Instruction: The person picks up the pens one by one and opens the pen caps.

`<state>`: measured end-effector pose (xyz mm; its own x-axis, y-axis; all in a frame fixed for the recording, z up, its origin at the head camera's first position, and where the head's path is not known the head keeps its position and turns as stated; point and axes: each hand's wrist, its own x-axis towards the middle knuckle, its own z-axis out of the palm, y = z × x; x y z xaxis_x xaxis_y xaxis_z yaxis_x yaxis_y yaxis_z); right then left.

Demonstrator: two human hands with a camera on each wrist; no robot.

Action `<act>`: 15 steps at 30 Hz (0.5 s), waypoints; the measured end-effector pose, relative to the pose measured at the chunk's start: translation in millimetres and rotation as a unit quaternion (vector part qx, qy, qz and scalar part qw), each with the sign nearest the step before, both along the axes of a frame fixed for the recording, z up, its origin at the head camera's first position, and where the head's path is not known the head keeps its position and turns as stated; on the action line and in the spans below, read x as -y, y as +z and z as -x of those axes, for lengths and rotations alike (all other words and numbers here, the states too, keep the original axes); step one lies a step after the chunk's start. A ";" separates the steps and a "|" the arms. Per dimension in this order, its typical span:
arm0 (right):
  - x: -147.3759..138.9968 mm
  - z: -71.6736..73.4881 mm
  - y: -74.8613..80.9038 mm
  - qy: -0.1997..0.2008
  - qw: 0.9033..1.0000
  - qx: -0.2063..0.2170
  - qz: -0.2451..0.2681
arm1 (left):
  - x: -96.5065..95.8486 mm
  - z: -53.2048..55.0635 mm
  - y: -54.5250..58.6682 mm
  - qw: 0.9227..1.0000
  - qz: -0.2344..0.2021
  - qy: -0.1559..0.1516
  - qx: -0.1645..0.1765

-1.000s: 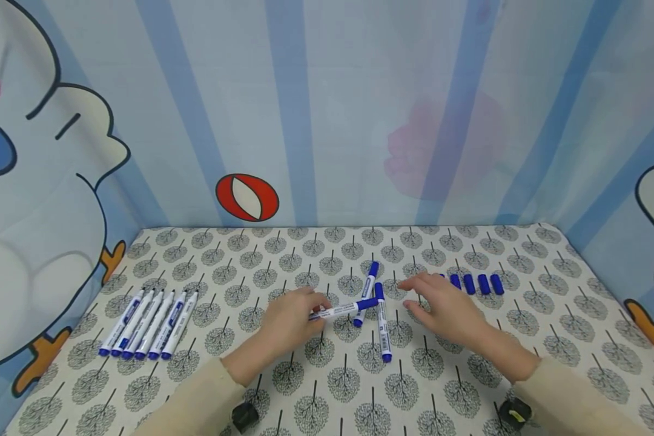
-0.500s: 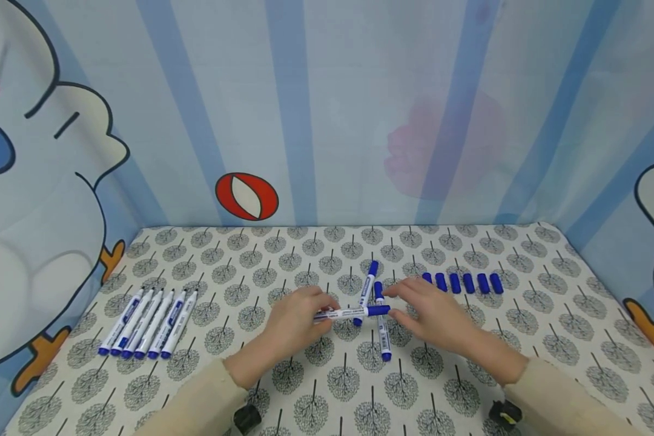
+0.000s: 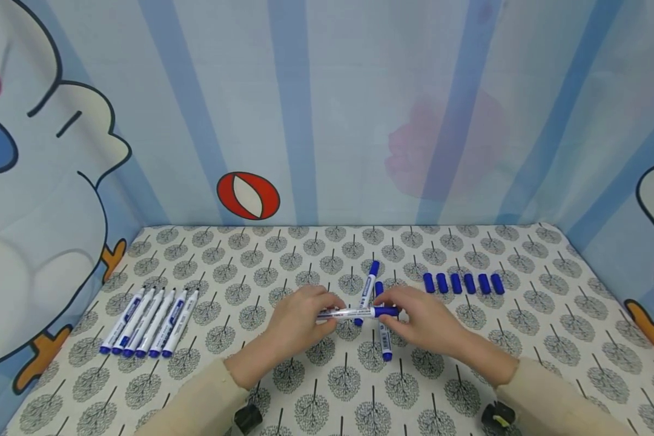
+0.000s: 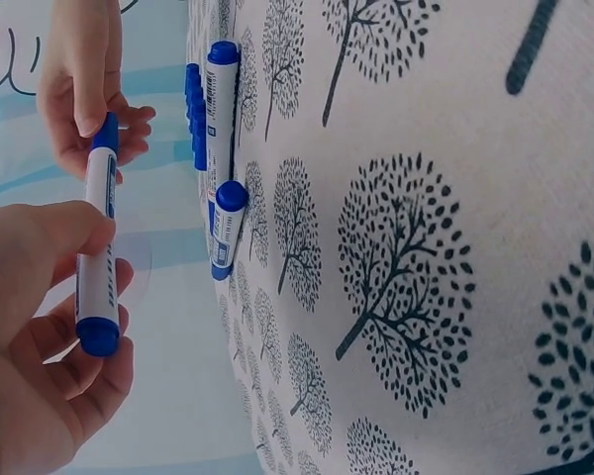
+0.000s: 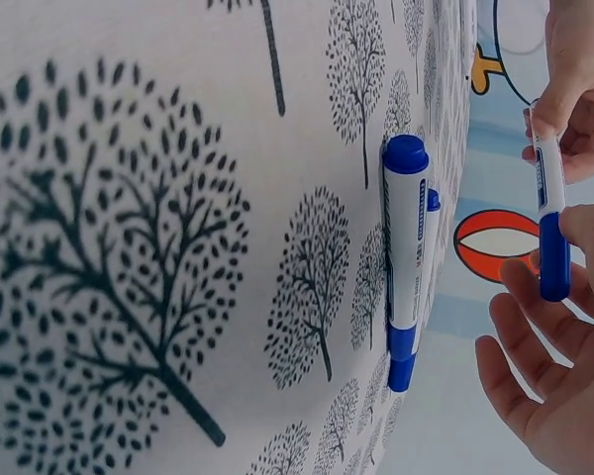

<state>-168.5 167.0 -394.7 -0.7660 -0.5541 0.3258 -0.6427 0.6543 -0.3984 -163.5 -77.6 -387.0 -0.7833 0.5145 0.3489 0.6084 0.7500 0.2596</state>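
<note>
My left hand [image 3: 302,315] pinches a white whiteboard marker [image 3: 354,313] by its barrel, thumb on top. The marker lies roughly level above the table, with its blue cap [image 3: 386,311] pointing right. At that end my right hand [image 3: 427,318] pinches the cap between thumb and index finger; the right wrist view shows the cap [image 5: 554,257] with the other fingers loosely bent below. Beneath the hands, two capped markers lie on the cloth, one farther back [image 3: 368,284] and one nearer [image 3: 384,345], partly hidden by the held marker and right hand.
Several uncapped white markers [image 3: 155,324] lie side by side at the left, black tips facing away. Several loose blue caps [image 3: 463,283] form a row at the right. A tree-patterned cloth [image 3: 251,254] covers the table, and a printed curtain [image 3: 338,121] stands behind it.
My right hand has moved left from beside the marker and taken hold of its cap. The left hand has brought the marker slightly right, turning it more level.
</note>
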 end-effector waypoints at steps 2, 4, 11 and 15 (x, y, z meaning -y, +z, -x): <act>1.3 -0.8 0.7 0.000 1.000 0.007 0.001 | -0.1 0.0 -0.1 1.000 -0.001 -0.003 -0.004; 2.3 -1.7 1.4 -0.002 1.000 0.010 0.002 | -0.2 0.0 -0.6 1.000 -0.005 -0.007 -0.009; 3.1 -2.6 1.6 -0.016 1.000 0.009 0.000 | 0.0 0.4 -2.2 1.000 -0.021 -0.010 -0.009; 2.8 -2.3 1.4 -0.019 1.000 0.013 0.002 | 0.6 0.5 -0.8 1.000 -0.020 0.002 0.025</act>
